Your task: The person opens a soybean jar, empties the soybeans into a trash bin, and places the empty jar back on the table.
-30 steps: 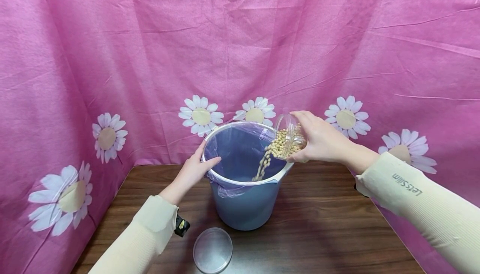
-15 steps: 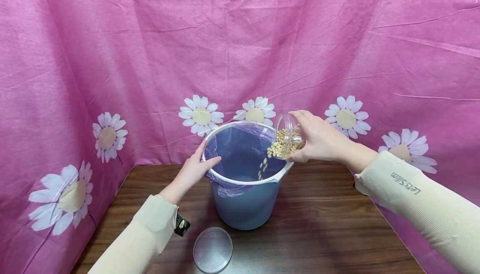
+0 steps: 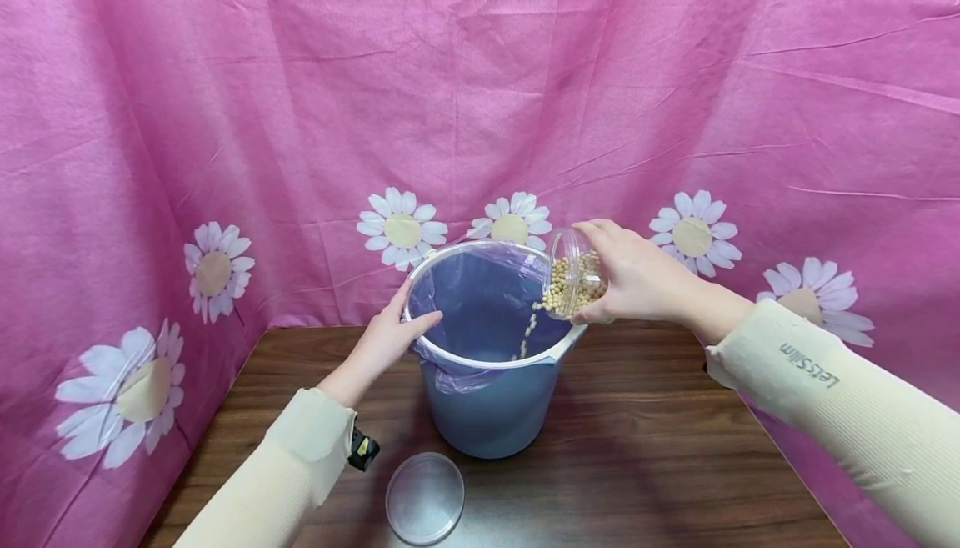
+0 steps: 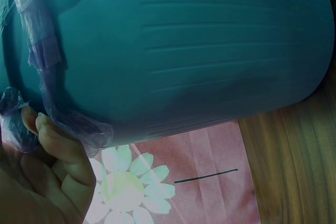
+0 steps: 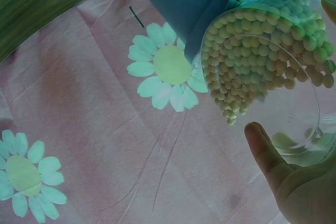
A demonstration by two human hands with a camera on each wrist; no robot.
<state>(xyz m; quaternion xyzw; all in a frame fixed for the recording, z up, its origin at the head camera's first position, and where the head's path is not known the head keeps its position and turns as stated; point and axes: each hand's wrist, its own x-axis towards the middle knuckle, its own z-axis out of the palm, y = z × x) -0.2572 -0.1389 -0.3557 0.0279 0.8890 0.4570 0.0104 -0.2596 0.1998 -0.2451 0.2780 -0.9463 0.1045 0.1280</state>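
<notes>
My left hand [image 3: 378, 346] grips the left rim of a blue-grey trash can [image 3: 487, 419], thumb over the inside. Its fingertips [image 4: 50, 129] curl beneath the rim, against the purple trash bag [image 4: 44, 51] that lines the can. Over the can's right side, my right hand [image 3: 645, 277] holds a clear plastic jar [image 3: 567, 241] tipped sideways, mouth facing left. Yellow soybeans [image 3: 577, 279] partly fill the jar, and a thin stream of them drops into the lined can. Seen from the right wrist, the soybeans [image 5: 257, 51] slope against the clear wall. The can's bottom is hidden.
A round clear lid [image 3: 425, 500] lies on the brown wooden table [image 3: 660, 448], in front of the can. Pink cloth [image 3: 480, 98] with printed daisies hangs behind and along both sides.
The stream of soybeans has thinned, and fewer remain in the jar. My right hand has shifted very slightly left; the left hand keeps its place on the rim.
</notes>
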